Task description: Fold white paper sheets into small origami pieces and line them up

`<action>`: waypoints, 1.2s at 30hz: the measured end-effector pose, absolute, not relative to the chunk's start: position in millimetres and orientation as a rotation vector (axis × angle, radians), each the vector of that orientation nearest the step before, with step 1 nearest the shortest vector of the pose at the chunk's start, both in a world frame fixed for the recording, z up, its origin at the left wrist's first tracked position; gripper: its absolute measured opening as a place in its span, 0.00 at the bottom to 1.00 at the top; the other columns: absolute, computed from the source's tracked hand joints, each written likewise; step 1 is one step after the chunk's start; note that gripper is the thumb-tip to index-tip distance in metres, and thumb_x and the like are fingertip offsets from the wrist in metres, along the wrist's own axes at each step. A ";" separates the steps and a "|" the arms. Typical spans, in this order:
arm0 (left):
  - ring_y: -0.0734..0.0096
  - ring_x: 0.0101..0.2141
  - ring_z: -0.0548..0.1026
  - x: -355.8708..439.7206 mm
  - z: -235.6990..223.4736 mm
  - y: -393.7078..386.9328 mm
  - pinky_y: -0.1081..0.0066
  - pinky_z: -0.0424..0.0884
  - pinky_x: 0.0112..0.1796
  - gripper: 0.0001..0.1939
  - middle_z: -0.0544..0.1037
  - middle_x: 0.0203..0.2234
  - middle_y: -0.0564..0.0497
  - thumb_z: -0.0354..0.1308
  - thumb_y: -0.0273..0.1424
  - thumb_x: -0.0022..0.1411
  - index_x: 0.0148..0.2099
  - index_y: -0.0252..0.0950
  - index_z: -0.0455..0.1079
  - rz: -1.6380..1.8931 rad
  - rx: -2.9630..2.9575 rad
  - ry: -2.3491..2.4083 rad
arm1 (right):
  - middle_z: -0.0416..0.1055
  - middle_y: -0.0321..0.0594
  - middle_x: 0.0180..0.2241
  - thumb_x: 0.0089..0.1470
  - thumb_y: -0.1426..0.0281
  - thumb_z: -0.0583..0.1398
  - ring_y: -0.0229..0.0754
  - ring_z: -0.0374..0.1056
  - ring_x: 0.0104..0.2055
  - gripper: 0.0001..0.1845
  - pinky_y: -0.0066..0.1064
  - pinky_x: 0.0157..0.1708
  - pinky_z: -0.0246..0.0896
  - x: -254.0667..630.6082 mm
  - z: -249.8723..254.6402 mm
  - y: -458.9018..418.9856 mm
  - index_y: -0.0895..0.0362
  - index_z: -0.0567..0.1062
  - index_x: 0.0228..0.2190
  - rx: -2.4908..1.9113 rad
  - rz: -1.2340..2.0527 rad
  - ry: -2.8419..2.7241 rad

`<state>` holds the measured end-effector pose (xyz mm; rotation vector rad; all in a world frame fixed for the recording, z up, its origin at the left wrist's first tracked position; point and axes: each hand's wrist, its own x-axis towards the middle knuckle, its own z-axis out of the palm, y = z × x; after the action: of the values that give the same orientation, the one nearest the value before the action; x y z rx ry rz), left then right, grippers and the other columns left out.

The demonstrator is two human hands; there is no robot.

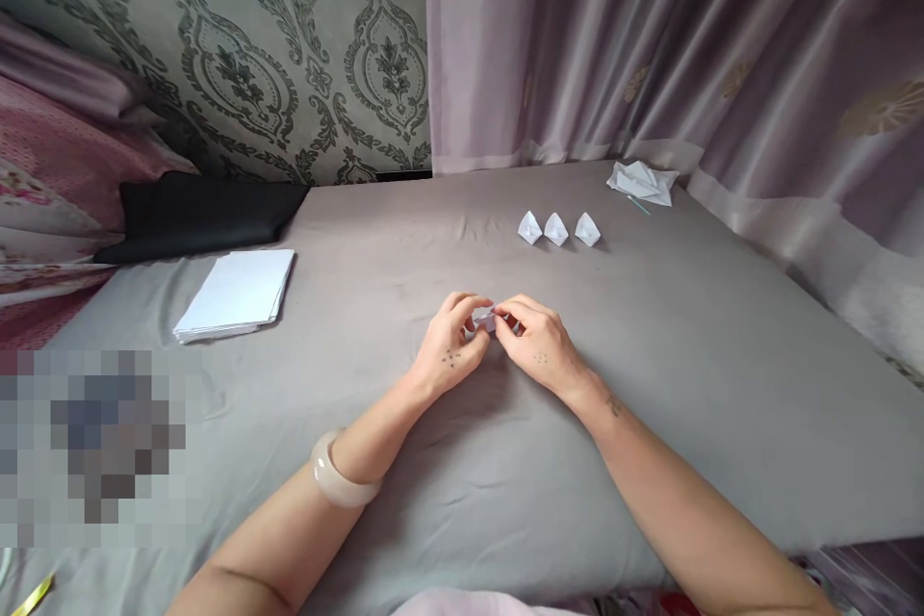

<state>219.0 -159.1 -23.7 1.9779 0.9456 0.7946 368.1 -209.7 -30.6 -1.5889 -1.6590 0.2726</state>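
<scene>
Between my two hands, low over the grey cloth, is a small piece of folded white paper. My left hand pinches its left side with thumb and fingers. On the right side, the fingertips of my right hand are closed on the same paper. Much of the paper is hidden by my fingers, so its full shape cannot be made out. Beyond my hands, three small folded white paper boats stand in a row: a left one, a middle one and a right one.
A stack of white paper lies to the left on the grey cloth, near a folded black cloth. At the far right are crumpled or folded white papers beside a thin bluish stick. Curtains hang behind.
</scene>
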 end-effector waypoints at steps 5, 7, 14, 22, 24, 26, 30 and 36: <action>0.75 0.31 0.70 222.5 -32.0 -155.5 0.76 0.67 0.31 0.12 0.74 0.38 0.48 0.52 0.23 0.59 0.44 0.38 0.69 0.814 2.082 0.896 | 0.74 0.41 0.35 0.56 0.75 0.54 0.39 0.70 0.34 0.11 0.29 0.35 0.64 366.8 -29.9 -209.3 0.55 0.77 0.35 -1.598 0.315 -1.642; 0.75 0.31 0.70 224.3 -34.6 -152.9 0.76 0.67 0.32 0.10 0.73 0.37 0.49 0.52 0.24 0.60 0.43 0.38 0.69 0.823 2.118 0.903 | 0.75 0.41 0.36 0.56 0.75 0.54 0.39 0.70 0.34 0.12 0.29 0.36 0.65 366.2 -29.5 -208.9 0.55 0.78 0.35 -1.590 0.324 -1.634; 0.76 0.30 0.69 229.5 -36.8 -152.9 0.76 0.66 0.32 0.11 0.72 0.37 0.48 0.52 0.23 0.59 0.44 0.36 0.68 0.821 2.192 0.907 | 0.75 0.40 0.33 0.54 0.75 0.54 0.38 0.70 0.33 0.11 0.29 0.36 0.64 364.7 -30.1 -207.3 0.56 0.77 0.31 -1.590 0.311 -1.564; 0.77 0.27 0.68 228.2 -36.0 -154.0 0.75 0.66 0.31 0.12 0.71 0.37 0.49 0.52 0.25 0.58 0.45 0.36 0.68 0.836 2.217 0.930 | 0.75 0.39 0.32 0.52 0.74 0.56 0.38 0.70 0.29 0.08 0.29 0.35 0.65 365.0 -31.7 -205.0 0.56 0.77 0.30 -1.610 0.376 -1.489; 0.77 0.26 0.67 227.0 -34.5 -154.4 0.76 0.66 0.31 0.13 0.71 0.36 0.49 0.52 0.24 0.58 0.45 0.36 0.69 0.835 2.206 0.922 | 0.76 0.39 0.32 0.52 0.73 0.57 0.37 0.69 0.29 0.08 0.29 0.34 0.64 365.6 -31.2 -205.4 0.56 0.77 0.30 -1.617 0.390 -1.484; 0.78 0.25 0.67 225.4 -33.2 -154.7 0.76 0.66 0.30 0.14 0.70 0.35 0.49 0.52 0.23 0.56 0.45 0.36 0.70 0.831 2.186 0.920 | 0.76 0.38 0.31 0.52 0.73 0.57 0.37 0.69 0.28 0.08 0.29 0.33 0.64 366.2 -30.3 -206.1 0.55 0.77 0.30 -1.632 0.403 -1.482; 0.79 0.24 0.65 221.2 -31.8 -155.4 0.76 0.66 0.30 0.16 0.69 0.34 0.50 0.51 0.22 0.54 0.44 0.37 0.72 0.809 2.131 0.939 | 0.76 0.37 0.31 0.52 0.72 0.57 0.36 0.69 0.28 0.07 0.28 0.32 0.63 367.7 -29.1 -207.7 0.55 0.77 0.29 -1.669 0.445 -1.494; 0.78 0.25 0.67 216.2 -31.4 -155.9 0.76 0.65 0.29 0.15 0.69 0.34 0.50 0.50 0.21 0.54 0.39 0.37 0.75 0.785 2.097 0.972 | 0.74 0.36 0.34 0.51 0.76 0.55 0.35 0.68 0.29 0.11 0.27 0.33 0.62 371.5 -26.9 -211.4 0.54 0.77 0.31 -1.682 0.517 -1.608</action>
<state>216.2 -155.9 -31.4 2.0970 0.9717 0.7851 371.5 -211.4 -26.9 -1.6824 -1.6077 0.5170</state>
